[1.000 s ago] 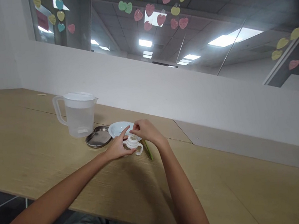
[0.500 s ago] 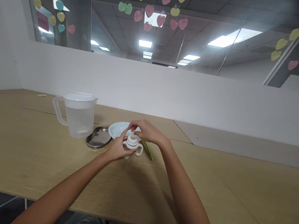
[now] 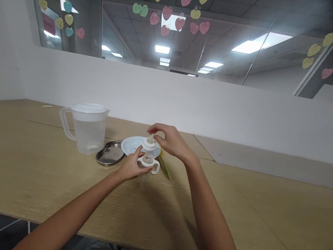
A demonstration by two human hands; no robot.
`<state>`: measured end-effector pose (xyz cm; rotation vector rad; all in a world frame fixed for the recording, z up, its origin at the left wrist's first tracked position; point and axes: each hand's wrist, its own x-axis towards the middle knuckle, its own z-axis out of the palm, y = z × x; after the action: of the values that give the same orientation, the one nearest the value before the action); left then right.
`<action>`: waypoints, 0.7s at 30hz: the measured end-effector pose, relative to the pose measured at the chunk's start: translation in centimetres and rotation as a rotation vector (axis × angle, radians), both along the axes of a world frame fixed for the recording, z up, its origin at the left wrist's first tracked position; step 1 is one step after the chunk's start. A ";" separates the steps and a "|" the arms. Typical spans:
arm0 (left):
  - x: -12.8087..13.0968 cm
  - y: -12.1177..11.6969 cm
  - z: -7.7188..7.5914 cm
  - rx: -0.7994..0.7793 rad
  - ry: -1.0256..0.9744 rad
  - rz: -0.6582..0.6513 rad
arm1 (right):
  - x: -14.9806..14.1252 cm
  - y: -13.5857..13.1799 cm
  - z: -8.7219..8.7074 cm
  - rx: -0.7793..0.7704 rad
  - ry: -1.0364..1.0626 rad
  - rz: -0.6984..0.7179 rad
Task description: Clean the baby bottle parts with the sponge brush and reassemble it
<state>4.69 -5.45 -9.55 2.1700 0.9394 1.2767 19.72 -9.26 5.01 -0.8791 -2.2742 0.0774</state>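
My left hand (image 3: pixel 131 168) is wrapped around a clear baby bottle (image 3: pixel 148 159) with white side handles, its mouth uncovered. Just above that mouth, my right hand (image 3: pixel 172 141) pinches the translucent tip of a bottle nipple with a white collar (image 3: pixel 148 144). The collar is apart from the bottle. Behind both hands lies a pale round plate (image 3: pixel 126 143), partly hidden by them. A flower with a green stem (image 3: pixel 166 168) and a bit of yellow rests beside the plate, under my right wrist.
A lidded translucent jug (image 3: pixel 89 129) stands on the wooden table (image 3: pixel 53 166) at the left. In front of it sits a kidney-shaped metal tray (image 3: pixel 110 153), close to the plate. A white wall (image 3: pixel 150 90) with a window above runs along the table's back.
My right hand has risen, lifting the nipple and its white collar off the bottle. The bottle's mouth now shows. My left hand has stayed in place around the bottle.
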 end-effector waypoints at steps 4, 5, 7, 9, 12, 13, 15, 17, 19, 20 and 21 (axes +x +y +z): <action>0.0 -0.3 0.1 -0.022 0.007 0.002 | 0.1 -0.7 0.7 0.136 0.088 -0.036; 0.0 -0.3 0.1 -0.024 0.002 -0.013 | 0.1 -0.8 0.8 0.175 0.112 -0.046; 0.1 -0.3 0.0 -0.027 -0.033 -0.051 | 0.2 -0.7 0.9 0.245 0.159 -0.070; 0.1 -0.1 -0.2 -0.027 -0.131 -0.066 | 0.2 -0.5 0.9 0.305 0.202 -0.083; 0.0 0.6 -0.4 0.014 -0.305 -0.004 | 0.1 0.0 0.5 0.381 0.252 -0.079; -0.1 0.9 -0.4 0.042 -0.339 0.035 | 0.1 0.2 0.3 0.402 0.262 -0.079; -0.5 1.5 -0.3 0.107 -0.350 0.113 | 0.0 0.7 0.0 0.429 0.261 -0.085; -0.8 1.9 -0.3 0.160 -0.321 0.161 | 0.1 1.3 -0.3 0.439 0.232 -0.112; -1.0 2.2 -0.3 0.195 -0.287 0.201 | 0.3 1.9 -0.6 0.434 0.199 -0.167; -1.2 2.3 -0.4 0.210 -0.271 0.223 | 0.5 2.2 -0.7 0.422 0.188 -0.199; -1.3 2.5 -0.5 0.225 -0.254 0.246 | 0.7 2.5 -0.9 0.403 0.183 -0.227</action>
<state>3.42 -2.98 -10.01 2.0317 1.0201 1.8057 20.42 -6.80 4.15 -0.8642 -1.9128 -0.3741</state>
